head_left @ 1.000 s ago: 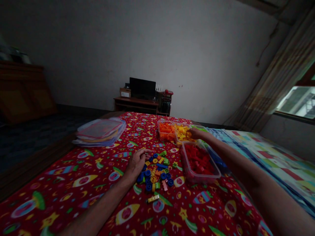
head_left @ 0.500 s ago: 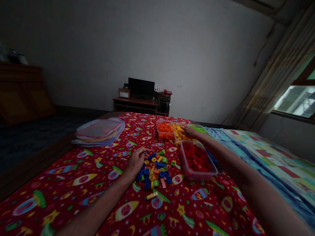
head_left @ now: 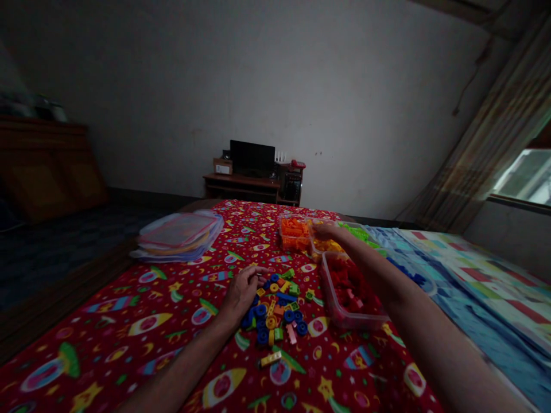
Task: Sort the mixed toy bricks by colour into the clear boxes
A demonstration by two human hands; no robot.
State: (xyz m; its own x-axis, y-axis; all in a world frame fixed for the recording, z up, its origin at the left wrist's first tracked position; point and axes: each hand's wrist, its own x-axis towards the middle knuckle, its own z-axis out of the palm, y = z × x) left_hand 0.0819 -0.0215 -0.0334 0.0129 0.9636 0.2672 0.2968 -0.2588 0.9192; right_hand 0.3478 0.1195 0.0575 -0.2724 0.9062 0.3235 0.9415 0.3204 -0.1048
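Observation:
A small pile of mixed toy building blocks (head_left: pixel 275 310), with blue wheels and yellow, green, orange and pink pieces, lies on a red patterned cloth. At its left edge rests my left hand (head_left: pixel 241 292), fingers extended and slightly bent, thumb apart. One yellow block (head_left: pixel 271 359) lies alone nearer to me. My right hand (head_left: pixel 326 230) is over the clear bin of yellow blocks (head_left: pixel 327 245), fingertips down at its left side; whether they grip a block is hidden. My right forearm passes above the bin of red blocks (head_left: pixel 344 284).
Bins of orange blocks (head_left: pixel 295 234) and green blocks (head_left: pixel 355 232) flank the yellow one. Blue blocks (head_left: pixel 407 272) show beyond my right forearm. Stacked clear lids (head_left: pixel 178 235) lie at the left. A desk with a monitor (head_left: pixel 252 159) stands by the wall.
My right hand has shifted slightly towards the left side of the yellow bin. My left hand stays beside the pile. The whole view has moved a little.

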